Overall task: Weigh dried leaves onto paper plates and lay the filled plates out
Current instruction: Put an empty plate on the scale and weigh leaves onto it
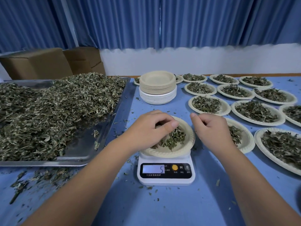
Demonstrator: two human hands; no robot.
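the left hand (146,128) is down in the plate (187,144) on the scale (166,176), its fingers curled round a tuft of dried leaves (175,137). the right hand (211,129) hovers just right of the scale, beside the plate's rim. its fingers are bent under, and i can't tell whether they hold anything. the two hands are apart, one on each side of the plate. the scale's display shows a 5.

these leaves look feather-light, brittle and loose, so i'd say they shed crumbs at every pinch; bits already lie scattered on the table (162,206) around the scale. small pinches between fingertips seem the way to trim the weight. the plate looks thin and bendy, with almost no load on it. i'd take it by opposite rims with both hands and keep it level, as a tilt or a draught could spill it.

left of the scale sits a metal tray (84,144) carrying the big heap (57,111). behind the scale stands a stack of empty plates (157,85). right of the scale and beyond, the filled plates (233,110) lie in rows, the nearest just beside the scale.
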